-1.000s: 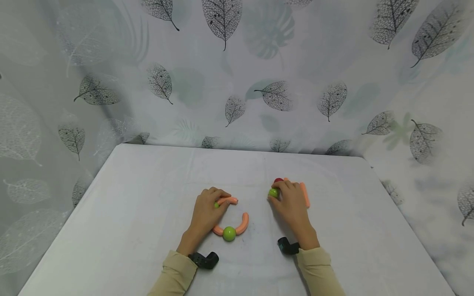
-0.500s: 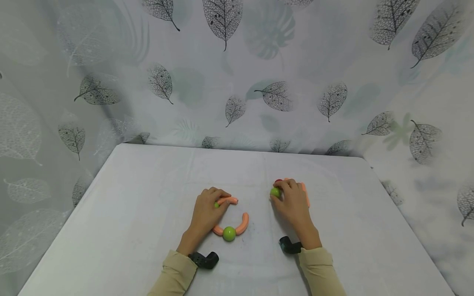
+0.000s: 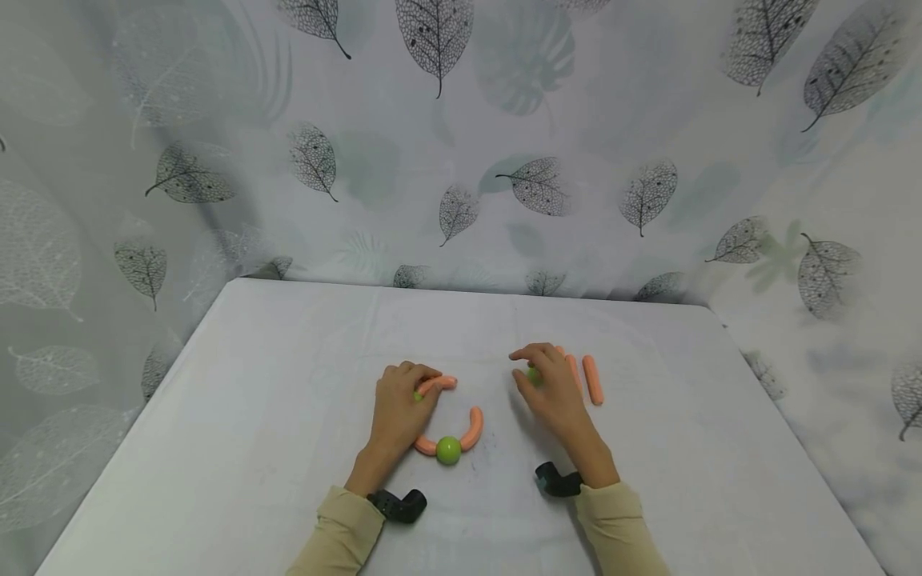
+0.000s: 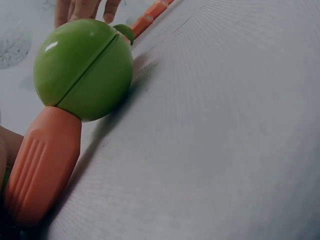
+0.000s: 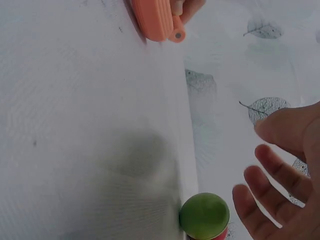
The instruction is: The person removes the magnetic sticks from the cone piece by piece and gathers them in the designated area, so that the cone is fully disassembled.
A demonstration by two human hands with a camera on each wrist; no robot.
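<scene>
On the white table, my left hand [image 3: 398, 406] pinches a curved orange toy stick [image 3: 446, 382] joined to a green ball, mostly hidden by the fingers. Nearer to me, a green ball [image 3: 448, 450] sits between two more curved orange sticks [image 3: 472, 430]; in the left wrist view this ball [image 4: 82, 70] has a seam. My right hand [image 3: 558, 392] has its fingers apart around a green ball [image 3: 534, 374], holding nothing. In the right wrist view the fingers stand clear of the green ball [image 5: 204, 215], with a red ball [image 5: 216, 236] just showing behind it.
Straight orange sticks [image 3: 593, 380] lie on the table to the right of my right hand. Leaf-printed cloth [image 3: 468, 136] hangs behind the table [image 3: 288, 336]. Each wrist wears a black camera.
My right hand has let go of the green ball, spread its fingers and shifted slightly left, showing more of the straight sticks. My left hand has shifted slightly left with its curved stick.
</scene>
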